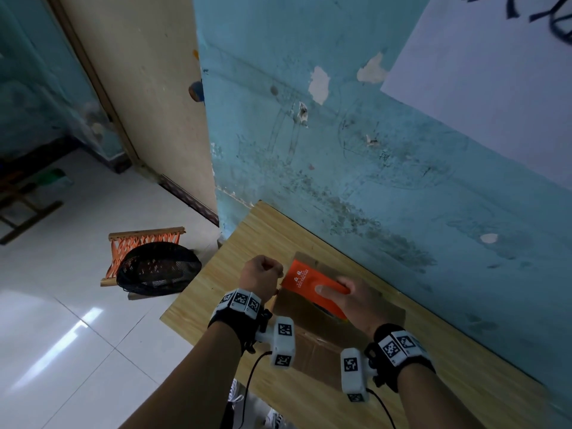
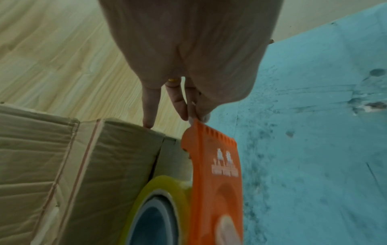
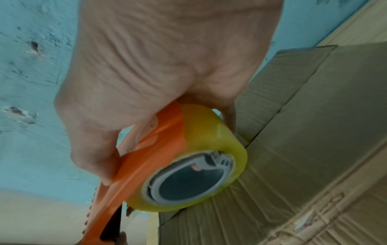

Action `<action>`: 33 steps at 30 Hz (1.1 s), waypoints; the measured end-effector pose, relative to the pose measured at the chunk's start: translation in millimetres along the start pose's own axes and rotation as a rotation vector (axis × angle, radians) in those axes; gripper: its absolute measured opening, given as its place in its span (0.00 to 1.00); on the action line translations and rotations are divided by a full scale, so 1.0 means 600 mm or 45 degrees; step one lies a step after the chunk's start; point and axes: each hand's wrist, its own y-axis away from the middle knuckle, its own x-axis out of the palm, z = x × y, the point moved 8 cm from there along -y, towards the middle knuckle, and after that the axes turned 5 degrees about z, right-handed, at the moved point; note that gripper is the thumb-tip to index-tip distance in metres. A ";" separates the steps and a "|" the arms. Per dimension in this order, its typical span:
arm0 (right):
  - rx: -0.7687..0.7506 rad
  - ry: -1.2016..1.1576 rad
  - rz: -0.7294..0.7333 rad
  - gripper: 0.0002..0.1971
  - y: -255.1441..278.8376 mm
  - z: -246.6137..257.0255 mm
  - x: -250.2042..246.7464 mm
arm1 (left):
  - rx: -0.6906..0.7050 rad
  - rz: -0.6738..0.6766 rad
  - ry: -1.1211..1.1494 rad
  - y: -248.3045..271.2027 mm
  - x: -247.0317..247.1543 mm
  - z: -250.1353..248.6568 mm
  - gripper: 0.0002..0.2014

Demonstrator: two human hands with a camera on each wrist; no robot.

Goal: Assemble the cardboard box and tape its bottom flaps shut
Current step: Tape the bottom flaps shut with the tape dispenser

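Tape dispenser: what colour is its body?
Orange, with small white print; the tape roll on it is yellowish-clear. Left wrist view shows it best.

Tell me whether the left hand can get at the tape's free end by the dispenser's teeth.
Probably yes: the left hand already has fingertips at the toothed edge of the orange dispenser, nothing between; the tape end itself is unclear.

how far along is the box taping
Done: the cardboard box is folded up on the wooden table, its flaps closed with the seam showing bare. In hand: the right hand grips the orange tape dispenser, its tape roll resting over the seam, while the left hand pinches at the dispenser's toothed end. Left: no strip visibly laid along the seam yet.
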 end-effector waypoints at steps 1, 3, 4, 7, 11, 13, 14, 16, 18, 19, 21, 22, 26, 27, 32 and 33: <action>-0.005 0.003 0.000 0.21 0.000 0.000 -0.001 | -0.005 -0.009 0.018 0.000 -0.001 0.000 0.05; -0.008 -0.002 0.005 0.20 -0.001 0.002 0.002 | -0.014 -0.015 0.037 0.001 -0.003 -0.002 0.06; -0.005 -0.006 0.012 0.19 0.000 0.004 0.004 | -0.023 -0.020 0.051 0.002 -0.004 -0.001 0.06; -0.007 -0.030 0.026 0.14 0.002 0.007 0.007 | -0.048 -0.038 0.109 0.003 -0.007 0.003 0.05; -0.033 -0.021 0.012 0.17 0.003 0.008 0.009 | -0.068 -0.033 0.190 0.005 -0.014 0.007 0.05; -0.039 -0.007 0.012 0.15 0.002 0.009 0.014 | -0.092 -0.048 0.232 0.007 -0.017 0.013 0.05; -0.041 -0.007 0.015 0.14 0.002 0.011 0.017 | -0.101 -0.054 0.256 0.008 -0.019 0.015 0.05; -0.046 -0.009 0.008 0.13 0.004 0.013 0.020 | -0.112 -0.050 0.299 0.011 -0.019 0.016 0.06; -0.052 -0.008 0.004 0.13 0.005 0.014 0.022 | -0.117 -0.036 0.331 0.013 -0.019 0.017 0.05; -0.052 -0.016 -0.005 0.13 0.005 0.013 0.022 | -0.117 -0.035 0.340 0.015 -0.019 0.017 0.04; -0.044 -0.024 -0.022 0.14 0.003 0.010 0.020 | -0.115 -0.037 0.355 0.016 -0.019 0.017 0.04; -0.037 -0.028 -0.027 0.16 0.003 0.009 0.019 | -0.114 -0.031 0.361 0.017 -0.018 0.018 0.04; -0.033 -0.044 -0.057 0.27 -0.001 0.007 0.005 | -0.096 -0.010 0.325 0.017 -0.015 0.015 0.03; -0.034 -0.042 -0.067 0.29 -0.003 0.006 0.000 | -0.096 -0.009 0.319 0.016 -0.014 0.015 0.03; -0.025 -0.017 -0.062 0.26 -0.010 0.005 -0.005 | -0.158 -0.014 0.374 0.013 -0.013 0.029 0.02; -0.030 -0.009 -0.055 0.28 -0.011 0.005 -0.005 | -0.166 -0.021 0.371 0.012 -0.013 0.031 0.03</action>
